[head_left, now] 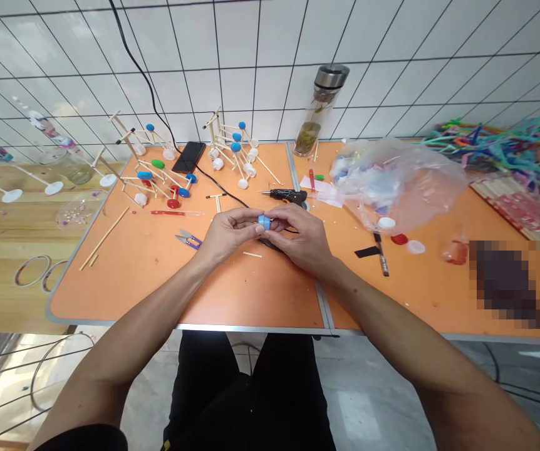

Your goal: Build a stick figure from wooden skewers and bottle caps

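A small blue piece (pixel 264 222), which looks like plastic bottle caps put together, is pinched between the fingertips of both hands above the orange table (pixel 260 294). My left hand (pixel 225 237) grips it from the left with thumb and fingers closed. From the other side, my right hand (pixel 302 237) holds it the same way. Just beyond the hands lies a black glue gun (pixel 285 195), partly covered by the right hand. Purple-handled thread snips (pixel 189 239) rest beside the left hand. A short stick (pixel 252 255) lies below the fingers.
Stick frames with coloured caps (pixel 157 175) stand at the back left, near a black phone (pixel 189 156). A tall glass bottle (pixel 314 119) leans into view by the wall. To the right are a plastic bag (pixel 411 188), a marker (pixel 383 258) and colourful pipe cleaners (pixel 500 153).
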Demonstrator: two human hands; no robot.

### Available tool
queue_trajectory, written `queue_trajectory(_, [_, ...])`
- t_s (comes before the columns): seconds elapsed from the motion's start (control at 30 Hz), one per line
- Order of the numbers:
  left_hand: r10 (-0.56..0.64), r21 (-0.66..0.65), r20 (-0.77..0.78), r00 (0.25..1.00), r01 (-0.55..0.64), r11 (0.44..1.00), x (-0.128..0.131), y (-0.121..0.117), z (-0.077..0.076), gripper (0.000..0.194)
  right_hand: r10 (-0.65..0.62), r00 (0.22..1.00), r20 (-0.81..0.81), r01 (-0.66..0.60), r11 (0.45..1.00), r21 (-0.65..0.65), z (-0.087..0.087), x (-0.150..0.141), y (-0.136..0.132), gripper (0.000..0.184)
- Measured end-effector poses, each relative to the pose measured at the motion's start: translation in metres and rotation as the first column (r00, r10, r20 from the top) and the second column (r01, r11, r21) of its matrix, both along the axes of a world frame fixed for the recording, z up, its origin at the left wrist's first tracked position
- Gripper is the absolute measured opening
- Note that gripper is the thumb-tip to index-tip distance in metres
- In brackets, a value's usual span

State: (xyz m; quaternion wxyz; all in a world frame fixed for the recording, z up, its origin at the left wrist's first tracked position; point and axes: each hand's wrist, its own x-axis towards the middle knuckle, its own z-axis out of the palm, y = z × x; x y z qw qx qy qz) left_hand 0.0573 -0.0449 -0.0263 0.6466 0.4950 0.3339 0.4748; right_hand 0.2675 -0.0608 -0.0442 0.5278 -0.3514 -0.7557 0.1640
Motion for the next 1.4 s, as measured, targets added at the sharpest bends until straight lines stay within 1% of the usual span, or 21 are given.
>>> queue_trajectory(0.2, [0.003,-0.016,-0.04,0.999,-0.004,1.0,0.0,0.0,0.0,0.053,0.006,0.999,0.038,-0.006,1.0,-0.002,-0.001,0.002,0.0,0.018])
queue_trajectory(0.37, [0.017,-0.019,-0.024,1.0,-0.018,1.0,0.002,0.0,0.001,0.052,-0.011,0.999,0.051,0.011,1.0,0.001,-0.001,0.002,0.0,0.019])
queue_trajectory(0.47, [0.015,-0.031,-0.013,1.0,-0.015,0.999,0.002,-0.001,0.0,0.052,0.0,0.999,0.052,-0.001,0.999,0.033,-0.002,0.002,0.0,0.017])
queue_trajectory(0.6, [0.004,-0.052,-0.036,0.999,-0.006,0.999,0.0,0.0,-0.002,0.055,0.011,0.998,0.065,-0.015,0.997,0.072,-0.004,0.003,0.001,0.018])
queue_trajectory(0.8, [0.008,-0.078,-0.046,0.999,-0.011,0.997,0.0,0.002,-0.002,0.06,-0.019,0.995,0.094,0.005,0.989,0.148,-0.009,0.002,0.001,0.023])
queue_trajectory(0.93, [0.008,-0.077,-0.061,0.998,-0.012,0.997,0.0,0.003,-0.002,0.062,-0.031,0.993,0.111,0.012,0.985,0.171,-0.011,0.002,0.002,0.022])
queue_trajectory(1.1, [-0.019,-0.052,-0.07,0.997,0.015,0.999,-0.001,0.005,-0.006,0.061,-0.04,0.991,0.13,0.011,0.978,0.21,-0.009,0.0,0.002,0.017])
queue_trajectory(1.23, [-0.042,-0.049,-0.051,0.998,0.039,0.998,-0.001,0.005,-0.007,0.061,-0.051,0.991,0.127,0.025,0.979,0.201,-0.006,-0.001,0.0,0.014])
queue_trajectory(1.4, [-0.106,-0.104,-0.007,0.994,0.104,0.989,-0.002,0.004,-0.005,0.057,-0.084,0.993,0.088,0.064,0.975,0.214,-0.002,-0.001,-0.003,0.019])
